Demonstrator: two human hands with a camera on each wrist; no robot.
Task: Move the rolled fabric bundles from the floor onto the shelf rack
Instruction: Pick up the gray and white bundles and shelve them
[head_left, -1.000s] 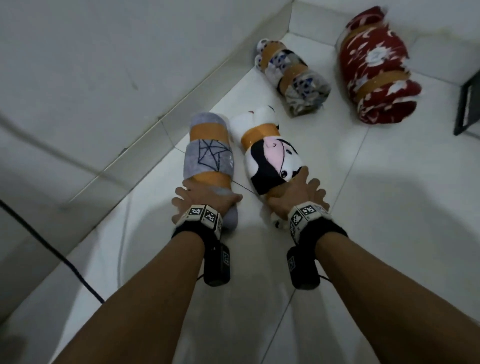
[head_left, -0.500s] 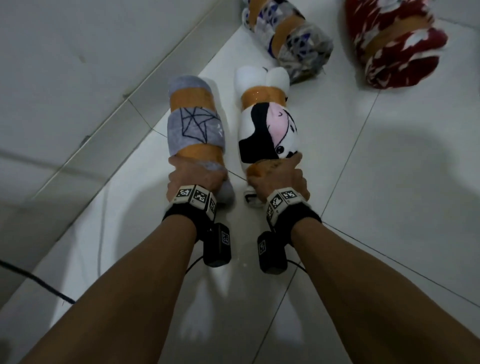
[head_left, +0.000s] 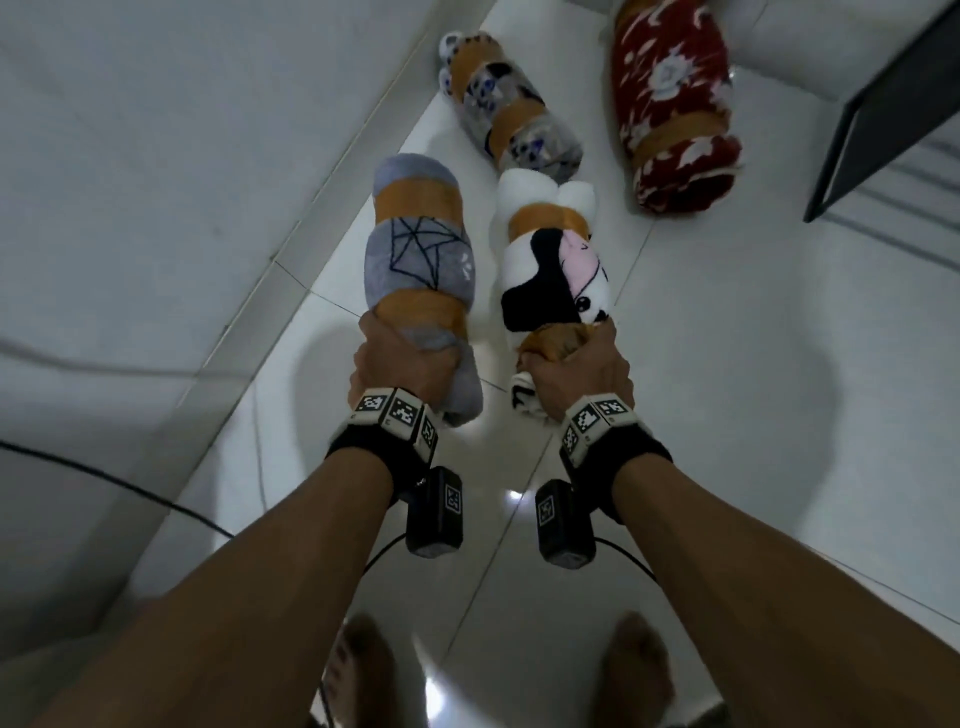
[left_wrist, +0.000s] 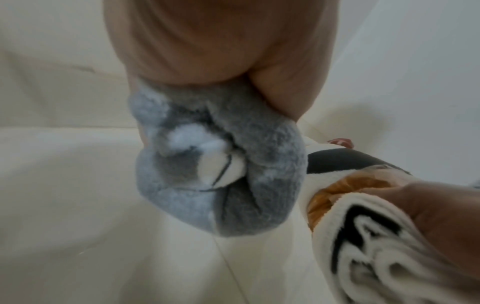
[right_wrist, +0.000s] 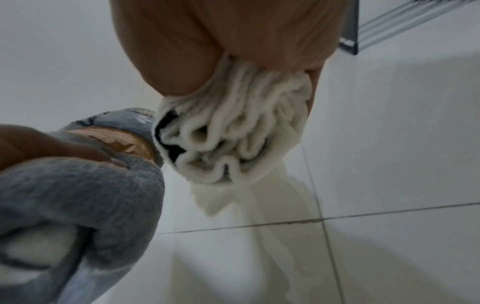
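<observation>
My left hand (head_left: 402, 364) grips the near end of a grey rolled bundle (head_left: 418, 249) with orange tape bands and a black line pattern. Its grey fleece end (left_wrist: 221, 176) sticks out below my palm in the left wrist view. My right hand (head_left: 574, 364) grips the near end of a white, black and pink cartoon bundle (head_left: 553, 270); its folded white end (right_wrist: 233, 139) shows in the right wrist view. Both bundles are raised off the floor, side by side. Two more bundles lie on the floor beyond: a grey patterned one (head_left: 506, 104) and a red floral one (head_left: 672, 104).
A dark shelf rack frame (head_left: 883, 109) stands at the upper right, also seen as a rack corner (right_wrist: 353, 26). A white wall (head_left: 156, 156) runs along the left. A black cable (head_left: 130, 488) crosses the floor at left. My bare feet (head_left: 363, 670) stand on white tiles.
Both hands went from resting on the bundles' near ends to gripping them, and both bundles have been lifted off the floor and pulled toward me.
</observation>
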